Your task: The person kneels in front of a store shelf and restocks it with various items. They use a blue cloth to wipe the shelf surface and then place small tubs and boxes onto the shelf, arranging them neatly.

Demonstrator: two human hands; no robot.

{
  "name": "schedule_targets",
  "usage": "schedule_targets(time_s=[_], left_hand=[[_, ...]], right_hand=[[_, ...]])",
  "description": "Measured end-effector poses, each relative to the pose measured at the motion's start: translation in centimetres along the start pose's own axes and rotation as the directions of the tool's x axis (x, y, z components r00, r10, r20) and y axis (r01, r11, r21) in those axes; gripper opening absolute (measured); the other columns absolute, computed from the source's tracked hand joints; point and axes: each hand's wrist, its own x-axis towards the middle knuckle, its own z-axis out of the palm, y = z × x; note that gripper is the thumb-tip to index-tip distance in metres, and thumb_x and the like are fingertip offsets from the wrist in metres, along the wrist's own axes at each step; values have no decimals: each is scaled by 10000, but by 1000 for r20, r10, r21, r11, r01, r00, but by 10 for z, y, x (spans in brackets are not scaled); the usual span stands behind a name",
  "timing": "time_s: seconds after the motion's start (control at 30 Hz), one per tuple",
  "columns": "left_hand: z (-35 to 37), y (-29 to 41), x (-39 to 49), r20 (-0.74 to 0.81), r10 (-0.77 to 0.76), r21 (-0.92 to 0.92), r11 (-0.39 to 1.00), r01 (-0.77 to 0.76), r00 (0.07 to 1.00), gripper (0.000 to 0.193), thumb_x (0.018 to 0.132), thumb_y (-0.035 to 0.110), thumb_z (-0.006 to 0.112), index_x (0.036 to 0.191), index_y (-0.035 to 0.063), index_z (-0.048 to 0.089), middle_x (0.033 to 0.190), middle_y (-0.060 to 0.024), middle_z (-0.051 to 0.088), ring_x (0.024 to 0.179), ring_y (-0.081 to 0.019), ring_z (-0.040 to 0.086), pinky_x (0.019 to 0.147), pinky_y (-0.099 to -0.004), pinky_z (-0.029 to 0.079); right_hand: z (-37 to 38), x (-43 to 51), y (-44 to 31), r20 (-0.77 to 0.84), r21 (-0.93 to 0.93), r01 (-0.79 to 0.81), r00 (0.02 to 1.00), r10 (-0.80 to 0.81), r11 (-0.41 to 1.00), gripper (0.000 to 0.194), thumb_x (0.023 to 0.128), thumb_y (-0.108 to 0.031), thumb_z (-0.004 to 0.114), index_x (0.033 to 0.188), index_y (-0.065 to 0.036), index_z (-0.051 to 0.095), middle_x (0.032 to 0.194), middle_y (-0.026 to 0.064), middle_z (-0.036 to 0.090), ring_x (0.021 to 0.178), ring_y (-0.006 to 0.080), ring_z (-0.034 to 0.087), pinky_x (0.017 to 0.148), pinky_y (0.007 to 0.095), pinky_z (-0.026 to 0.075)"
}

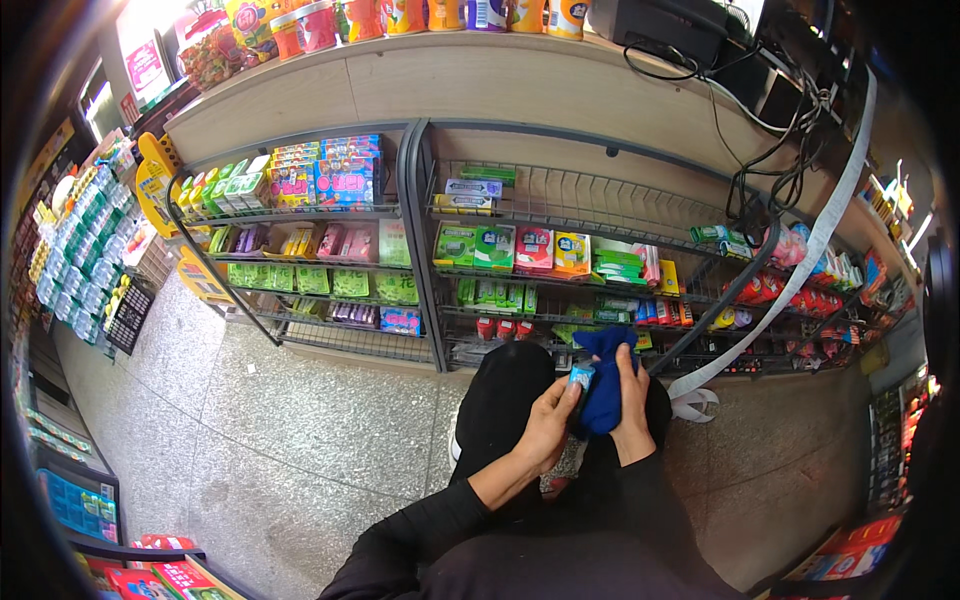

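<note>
My left hand [544,426] grips a small light-blue packet [581,375], perhaps gum, with the thumb along its face. Close beside it, my right hand [634,401] holds a crumpled dark-blue cloth [602,401], which hangs down past the packet. Cloth and packet meet or overlap; whether they touch is hard to tell. Both hands are above my knees [510,397], in front of a wire display rack [600,199]. Boxes of chewing gum [495,247] stand on the rack's second tier, and small red containers [504,328] sit lower, just beyond my knee.
A left rack section [322,217] carries boxed sweets. Black cables [780,165] dangle from the counter [480,82] at upper right. A pale strap [806,262] slants down to the speckled floor [300,420]. Bottled drinks [82,255] and a black crate [136,315] stand at left.
</note>
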Motion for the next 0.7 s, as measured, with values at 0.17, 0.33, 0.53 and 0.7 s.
schedule_targets(time_s=[0.17,0.33,0.53,0.7], left_hand=[[14,14,25,-56,388,568,770,-290,920,353,1054,267,506,1326,55,582,1303,-109,529,1266,-210,445,1062,-355,366],[19,36,32,214,446,851,351,-389,869,315,1030,269,530,1223,37,619,1158,-189,580,1129,-353,532,986,-397,422],[27,121,60,280,495,831,304,-466,823,291,1002,170,599,1223,-19,598,1002,-137,669,907,-189,642,818,-328,519],[16,261,125,597,572,802,-408,-435,563,303,896,130,694,1193,80,661,1014,-156,658,876,-319,659,760,-396,518]], right_hand=[[0,-21,16,90,31,-90,992,87,995,428,1012,-393,586,1235,-28,604,1166,53,638,1028,142,595,881,324,497],[-11,-38,42,114,-45,-84,990,89,995,510,1010,-426,566,1198,47,608,1125,110,638,1044,194,574,903,339,459],[-54,-60,53,309,-492,118,950,46,863,439,956,-395,645,1019,39,660,860,119,672,812,182,599,768,359,483],[-79,-50,59,90,-408,42,996,-5,912,368,978,-325,630,1060,31,666,859,46,655,794,119,558,728,329,481]])
